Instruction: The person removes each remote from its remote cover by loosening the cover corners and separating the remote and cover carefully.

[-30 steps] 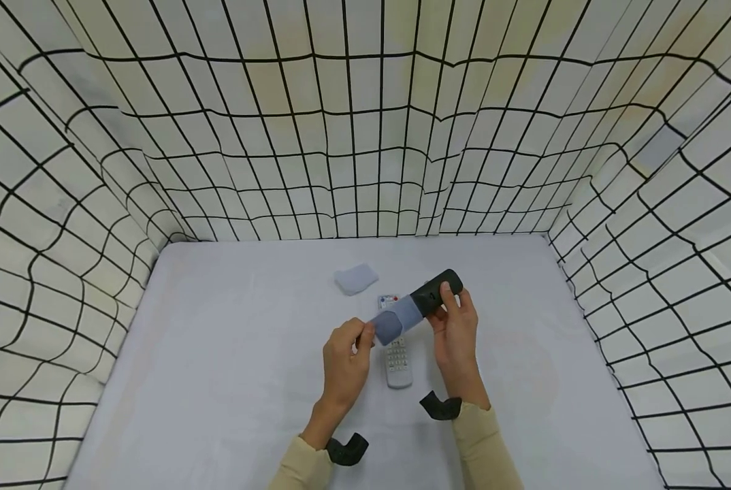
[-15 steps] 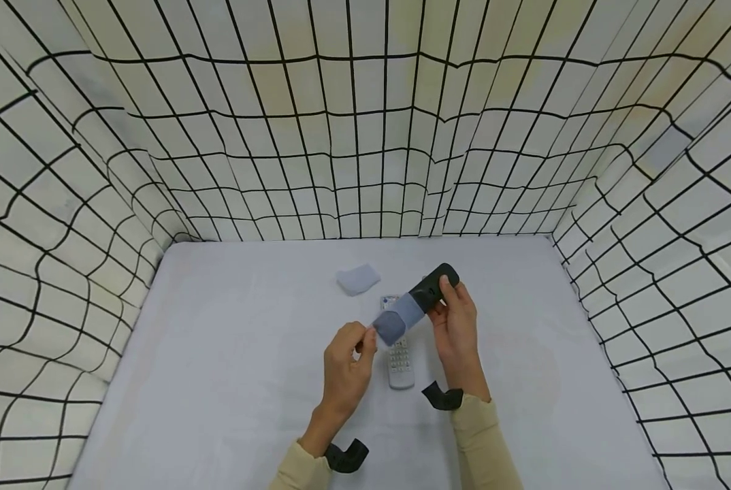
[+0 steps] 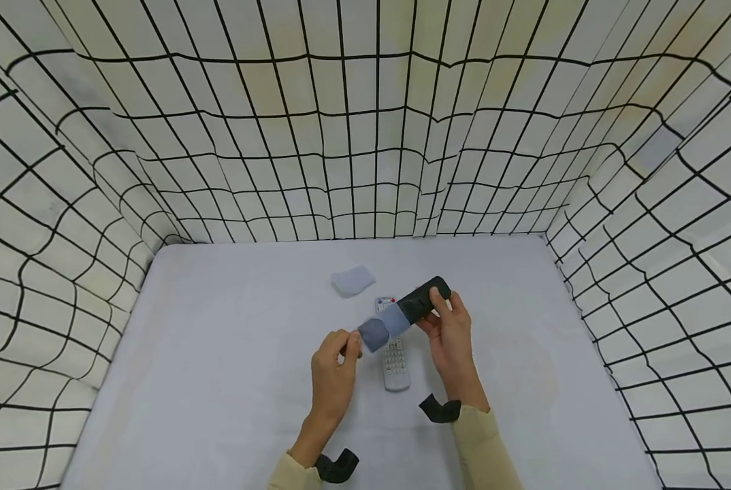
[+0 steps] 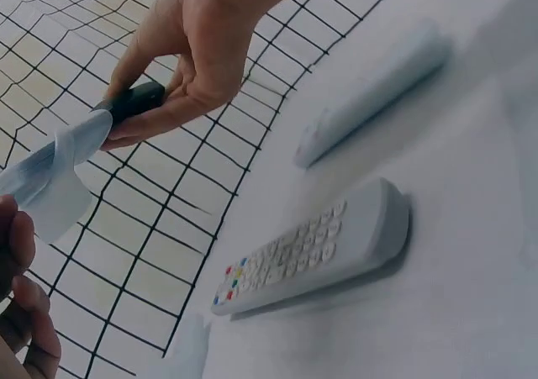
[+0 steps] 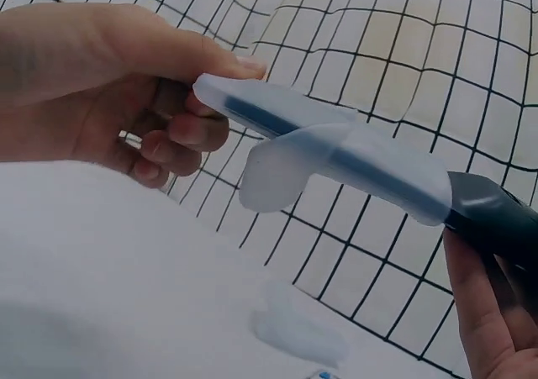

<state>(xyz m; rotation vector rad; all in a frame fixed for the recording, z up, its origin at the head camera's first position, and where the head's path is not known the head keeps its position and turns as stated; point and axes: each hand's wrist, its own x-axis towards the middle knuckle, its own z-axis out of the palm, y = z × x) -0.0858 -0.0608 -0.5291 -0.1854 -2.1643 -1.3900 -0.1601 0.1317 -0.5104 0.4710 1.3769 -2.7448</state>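
Observation:
In the head view my left hand pinches the end of a translucent bluish sleeve between thumb and fingertips. The sleeve covers the near-left part of a slim black remote control, whose dark far end stays bare. My right hand grips that bare end, thumb on top and fingers beneath. The right wrist view shows a loose flap of the sleeve hanging below the remote. Both hands hold it raised over the table, tilted up to the right.
A grey remote with coloured buttons lies on the white table beneath the hands. Another pale remote-shaped thing lies beside it in the left wrist view. A folded pale-blue piece rests farther back. Black netting surrounds the table.
Both hands, with the sleeve and black remote, have shifted slightly left and nearer the body. The left hand's pinch on the sleeve's end and the right hand's grip look the same.

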